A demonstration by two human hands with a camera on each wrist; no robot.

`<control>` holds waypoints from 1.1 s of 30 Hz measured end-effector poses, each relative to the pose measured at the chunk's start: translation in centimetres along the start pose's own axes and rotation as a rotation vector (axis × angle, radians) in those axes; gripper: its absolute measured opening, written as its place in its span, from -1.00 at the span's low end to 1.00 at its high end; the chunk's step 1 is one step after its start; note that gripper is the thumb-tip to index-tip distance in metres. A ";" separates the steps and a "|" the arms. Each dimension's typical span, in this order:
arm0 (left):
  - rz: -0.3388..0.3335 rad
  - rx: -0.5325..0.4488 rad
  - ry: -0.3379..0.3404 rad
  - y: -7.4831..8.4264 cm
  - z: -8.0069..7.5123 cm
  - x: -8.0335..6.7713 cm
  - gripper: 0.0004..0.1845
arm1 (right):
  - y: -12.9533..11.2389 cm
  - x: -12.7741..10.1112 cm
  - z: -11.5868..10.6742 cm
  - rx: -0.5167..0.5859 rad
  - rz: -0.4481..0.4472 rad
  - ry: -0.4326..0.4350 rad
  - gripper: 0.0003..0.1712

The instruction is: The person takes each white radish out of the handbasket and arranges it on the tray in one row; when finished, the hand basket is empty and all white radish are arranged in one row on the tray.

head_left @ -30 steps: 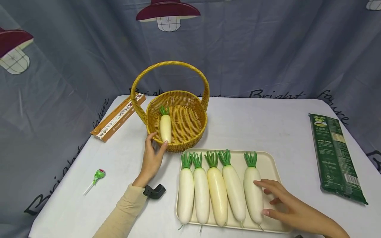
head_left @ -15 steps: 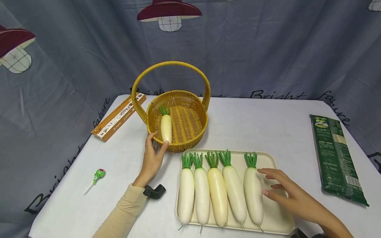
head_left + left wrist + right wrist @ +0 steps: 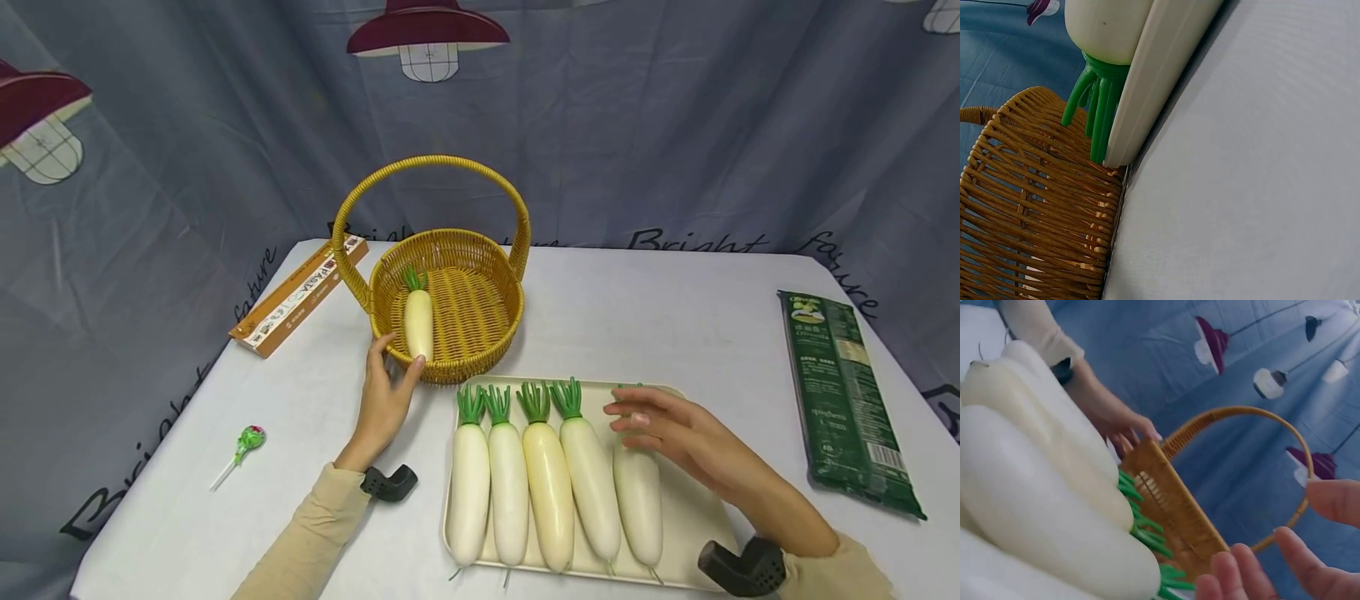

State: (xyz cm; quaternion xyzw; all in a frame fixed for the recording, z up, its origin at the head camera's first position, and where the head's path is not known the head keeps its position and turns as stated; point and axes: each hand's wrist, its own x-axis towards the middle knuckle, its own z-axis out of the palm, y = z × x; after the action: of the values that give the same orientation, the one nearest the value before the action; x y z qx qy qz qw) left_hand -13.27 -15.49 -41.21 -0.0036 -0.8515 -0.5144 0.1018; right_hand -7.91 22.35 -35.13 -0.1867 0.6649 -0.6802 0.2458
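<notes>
My left hand (image 3: pixel 384 408) holds the near-left rim of a yellow woven basket (image 3: pixel 480 360), thumb and a finger at the rim. One small white radish (image 3: pixel 418 321) with green stalks lies inside the basket. Over the rightmost radish (image 3: pixel 639 508) hovers my right hand (image 3: pixel 686 433), fingers spread and nothing between them; it hides that radish's upper part. Several large white radishes, one of them yellower (image 3: pixel 549 492), lie side by side on a cream tray (image 3: pixel 697 533), green tops toward the basket. In the right wrist view, my right fingers (image 3: pixel 1304 556) appear apart from the radishes.
An orange-brown pasta box (image 3: pixel 300 296) lies left of the basket. A green-wrapped lollipop (image 3: pixel 247 442) is at the left on the white table (image 3: pixel 600 317). The green spaghetti packet (image 3: pixel 847 400) lies far right. A grey curtain hangs behind.
My right hand has moved from beside the rightmost radish, first slightly away, then up and left over its top. The left hand and basket stay in place.
</notes>
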 end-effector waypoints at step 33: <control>-0.005 0.017 0.006 0.0 0.0 0.0 -0.33 | -1.9 23.3 9.0 0.685 0.127 0.123 -0.40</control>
State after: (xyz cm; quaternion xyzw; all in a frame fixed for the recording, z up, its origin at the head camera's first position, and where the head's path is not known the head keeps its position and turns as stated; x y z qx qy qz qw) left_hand -13.31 -15.47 -41.26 0.0008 -0.8556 -0.5072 0.1031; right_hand -21.64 1.43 -34.57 -0.0105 0.4219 -0.8571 0.2955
